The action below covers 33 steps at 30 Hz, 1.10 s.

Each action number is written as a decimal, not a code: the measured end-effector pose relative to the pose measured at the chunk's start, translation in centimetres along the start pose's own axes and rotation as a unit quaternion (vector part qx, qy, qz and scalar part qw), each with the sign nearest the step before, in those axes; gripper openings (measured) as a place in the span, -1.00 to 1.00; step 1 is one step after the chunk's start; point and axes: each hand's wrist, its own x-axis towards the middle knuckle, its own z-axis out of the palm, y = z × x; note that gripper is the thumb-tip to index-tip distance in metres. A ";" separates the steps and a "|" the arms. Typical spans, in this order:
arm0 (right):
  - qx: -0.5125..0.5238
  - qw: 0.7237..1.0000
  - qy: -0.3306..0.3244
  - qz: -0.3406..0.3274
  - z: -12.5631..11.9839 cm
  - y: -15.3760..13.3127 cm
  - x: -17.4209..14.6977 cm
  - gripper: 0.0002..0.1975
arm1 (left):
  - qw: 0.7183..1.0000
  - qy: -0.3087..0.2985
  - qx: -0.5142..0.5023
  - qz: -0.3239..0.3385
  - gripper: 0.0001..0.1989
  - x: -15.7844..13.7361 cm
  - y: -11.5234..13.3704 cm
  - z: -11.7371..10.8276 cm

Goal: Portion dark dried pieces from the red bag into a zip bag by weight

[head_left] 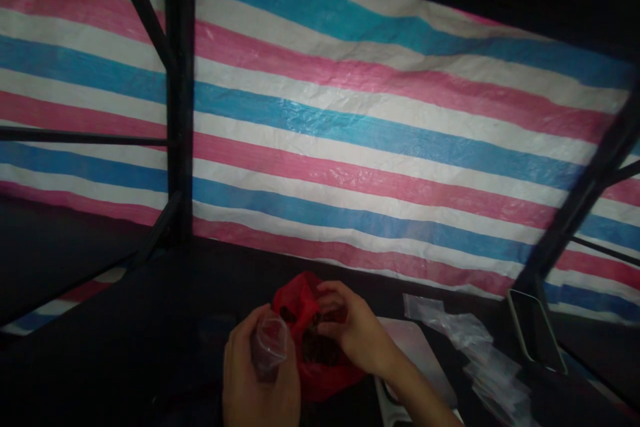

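Observation:
My left hand (260, 373) is wrapped round a small clear plastic bag (270, 345), whose mouth faces up. Right beside it lies an opened red plastic bag (330, 383) with dark, small pieces (320, 347) inside; their kind is too dim to tell. My right hand (353, 330) reaches into the red bag's mouth from the right, its fingers curled over the dark pieces. What sits at those fingertips is hard to make out.
Under my right forearm is a flat, pale device (417, 350), like a small scale. Several clear plastic bags (480, 347) lie in an overlapping row to its right. A phone (537, 333) rests by a dark frame post (565, 227). Striped sheeting (350, 120) hangs behind.

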 end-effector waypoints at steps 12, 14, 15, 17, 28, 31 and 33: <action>0.082 0.996 0.033 -0.026 -3.3 -4.3 -3.8 -0.45 | 0.978 -0.153 0.127 0.071 -0.46 -1.1 -1.8 2.0; 0.010 0.999 0.005 -0.043 -3.1 -5.4 -4.2 -0.44 | 0.970 -0.189 0.130 0.082 -0.44 -0.8 -2.3 2.3; -0.047 0.997 -0.008 -0.054 -3.0 -5.8 -4.3 -0.41 | 0.968 -0.198 0.131 0.085 -0.43 -0.8 -2.4 2.5; -0.171 0.981 -0.039 -0.077 -2.8 -6.6 -4.4 -0.35 | 0.966 -0.192 0.142 0.097 -0.44 -1.1 -2.2 3.0; -0.349 0.918 -0.118 -0.145 -3.4 -8.3 -3.9 -0.29 | 0.948 -0.237 0.193 0.093 -0.41 -1.6 -0.9 3.3; -0.348 0.917 -0.123 -0.152 -3.4 -8.8 -4.1 -0.26 | 0.947 -0.245 0.180 0.102 -0.45 -1.3 -1.5 2.9; -0.378 0.903 -0.130 -0.159 -3.1 -9.2 -4.2 -0.27 | 0.950 -0.233 0.173 0.115 -0.53 -1.2 -2.0 2.9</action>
